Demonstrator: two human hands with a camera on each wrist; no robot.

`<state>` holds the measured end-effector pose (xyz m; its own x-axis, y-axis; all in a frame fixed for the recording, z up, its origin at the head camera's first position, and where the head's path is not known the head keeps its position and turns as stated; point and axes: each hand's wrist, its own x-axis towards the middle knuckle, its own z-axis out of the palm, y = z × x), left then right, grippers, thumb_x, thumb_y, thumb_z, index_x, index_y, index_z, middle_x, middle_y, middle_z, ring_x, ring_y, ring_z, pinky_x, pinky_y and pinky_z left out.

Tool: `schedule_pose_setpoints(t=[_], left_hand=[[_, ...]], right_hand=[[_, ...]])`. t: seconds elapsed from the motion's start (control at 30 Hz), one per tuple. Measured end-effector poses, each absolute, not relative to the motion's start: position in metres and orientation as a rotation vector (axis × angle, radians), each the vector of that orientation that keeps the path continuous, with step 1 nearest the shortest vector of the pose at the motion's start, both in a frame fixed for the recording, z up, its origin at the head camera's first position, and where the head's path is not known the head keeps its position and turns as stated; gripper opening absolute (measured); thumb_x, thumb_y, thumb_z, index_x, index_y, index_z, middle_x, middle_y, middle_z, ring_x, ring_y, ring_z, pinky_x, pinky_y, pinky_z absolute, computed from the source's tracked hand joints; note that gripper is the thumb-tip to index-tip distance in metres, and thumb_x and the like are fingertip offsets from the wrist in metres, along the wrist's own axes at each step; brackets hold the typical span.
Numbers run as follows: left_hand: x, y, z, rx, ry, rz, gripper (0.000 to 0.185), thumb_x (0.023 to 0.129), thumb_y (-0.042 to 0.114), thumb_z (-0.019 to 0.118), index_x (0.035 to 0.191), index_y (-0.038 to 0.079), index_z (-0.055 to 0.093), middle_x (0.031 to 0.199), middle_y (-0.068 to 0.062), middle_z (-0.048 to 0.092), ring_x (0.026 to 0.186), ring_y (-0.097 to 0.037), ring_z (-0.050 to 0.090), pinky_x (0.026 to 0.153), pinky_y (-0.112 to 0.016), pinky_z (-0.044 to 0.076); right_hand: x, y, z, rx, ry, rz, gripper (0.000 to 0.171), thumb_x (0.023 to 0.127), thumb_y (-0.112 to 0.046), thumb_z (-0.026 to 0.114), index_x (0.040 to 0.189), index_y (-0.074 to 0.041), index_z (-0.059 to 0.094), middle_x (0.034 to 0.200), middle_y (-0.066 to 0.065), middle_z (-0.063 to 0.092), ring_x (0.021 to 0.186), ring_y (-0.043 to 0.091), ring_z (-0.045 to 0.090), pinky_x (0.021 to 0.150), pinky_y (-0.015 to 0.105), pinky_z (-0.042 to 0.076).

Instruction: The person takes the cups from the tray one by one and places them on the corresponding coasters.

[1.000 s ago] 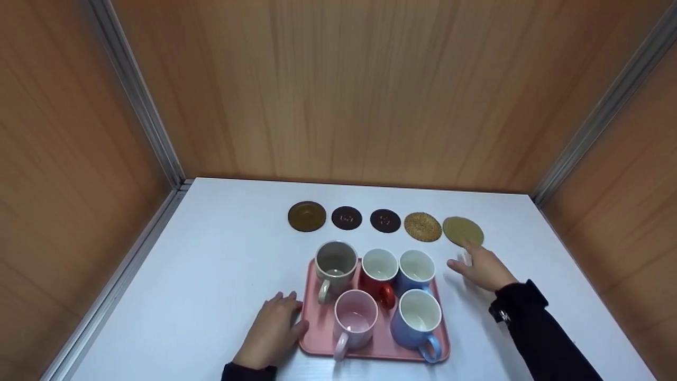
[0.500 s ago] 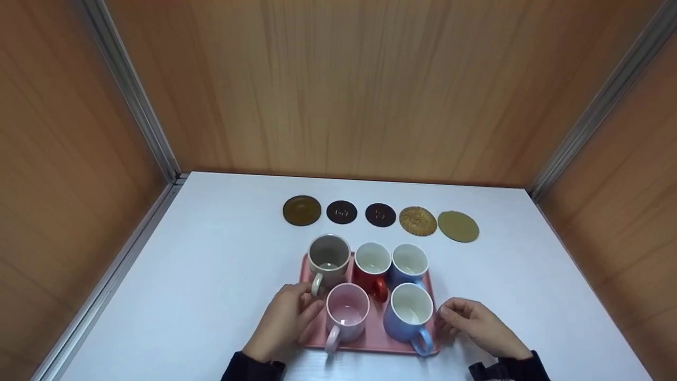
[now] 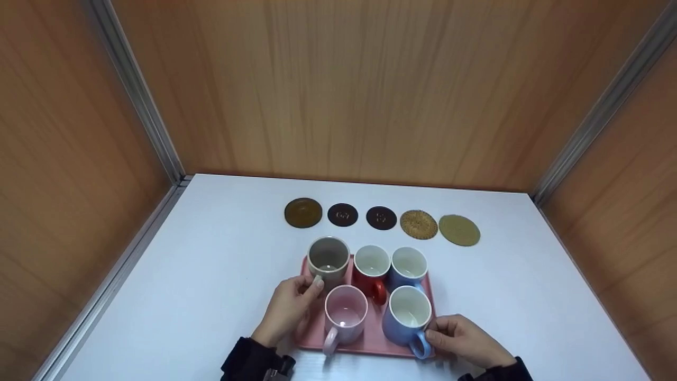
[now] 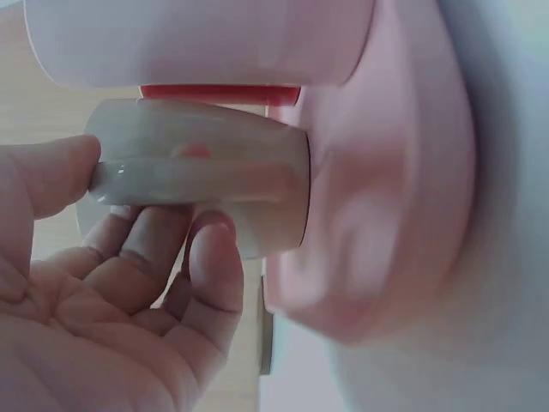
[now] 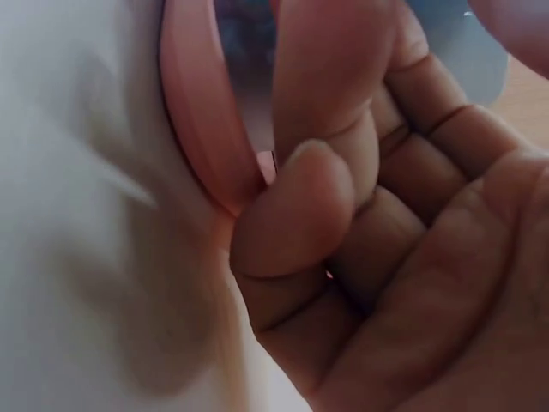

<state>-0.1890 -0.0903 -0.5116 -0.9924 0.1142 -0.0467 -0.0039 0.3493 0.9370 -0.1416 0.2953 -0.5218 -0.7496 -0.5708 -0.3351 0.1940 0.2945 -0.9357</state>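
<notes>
Grey mug point(image 3: 329, 257) in left grip point(image 3: 287, 306), blue mug point(image 3: 403, 321) in right grip point(image 3: 465, 337), open white table point(image 3: 217, 254) beside tray edge point(image 3: 375, 353)

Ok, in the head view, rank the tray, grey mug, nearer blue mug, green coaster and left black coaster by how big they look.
1. Pink tray
2. Grey mug and nearer blue mug, unranked: grey is partly hidden, blue sits closer to the camera
3. Green coaster
4. Left black coaster
</notes>
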Motion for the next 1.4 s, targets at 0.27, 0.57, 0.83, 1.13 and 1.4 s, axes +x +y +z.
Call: schedule_pose_setpoints(t=[0.27,0.57,0.83,1.13,1.4], left_hand=[[-0.188,-0.09,-0.509,0.112,2.42,1.75,0.041,0.1,0.042,0.056,0.094,0.003,0.067,0.087,-0.013,0.068,0.063,-0.012,0.051,0.052,-0.023,0.043],[-0.188,-0.09,-0.512,0.096,2.404,1.778,0.04,0.103,0.037,0.05,0.088,0.002,0.061,0.075,-0.003,0.056,0.067,-0.014,0.049,0.057,-0.022,0.041],[-0.189,-0.089,-0.514,0.044,2.352,1.856,0.044,0.104,0.041,0.047,0.091,0.0,0.058,0.074,-0.004,0.053,0.066,-0.015,0.048,0.056,-0.024,0.041],[-0.193,-0.102,-0.504,-0.065,2.281,1.978,0.04,0.107,0.033,0.04,0.088,0.001,0.053,0.071,-0.003,0.05,0.063,-0.018,0.05,0.054,-0.025,0.045],[-0.24,-0.122,-0.467,-0.184,2.418,2.032,0.041,0.109,0.032,0.033,0.09,0.0,0.051,0.073,-0.003,0.05,0.062,-0.015,0.05,0.058,-0.027,0.049]], right_hand=[[-0.143,0.295,-0.528,-0.347,1.929,-1.582,0.038,0.106,-0.025,0.045,0.1,0.011,0.058,0.072,-0.004,0.063,0.061,0.009,0.061,0.054,0.02,0.048],[-0.142,0.291,-0.532,-0.081,2.194,-1.509,0.048,0.1,-0.044,0.054,0.096,0.004,0.06,0.072,0.0,0.063,0.054,0.01,0.06,0.049,0.023,0.049],[-0.143,0.286,-0.527,0.156,2.605,-1.173,0.034,0.091,-0.038,0.068,0.088,-0.007,0.056,0.059,0.004,0.063,0.051,0.015,0.06,0.046,0.027,0.045],[-0.147,0.292,-0.53,0.197,2.502,-1.188,0.029,0.092,-0.036,0.067,0.093,-0.007,0.062,0.064,0.004,0.066,0.054,0.014,0.06,0.049,0.028,0.05],[-0.149,0.295,-0.532,0.188,2.445,-1.212,0.032,0.091,-0.038,0.069,0.098,-0.007,0.063,0.066,0.004,0.066,0.057,0.014,0.06,0.052,0.028,0.051]])
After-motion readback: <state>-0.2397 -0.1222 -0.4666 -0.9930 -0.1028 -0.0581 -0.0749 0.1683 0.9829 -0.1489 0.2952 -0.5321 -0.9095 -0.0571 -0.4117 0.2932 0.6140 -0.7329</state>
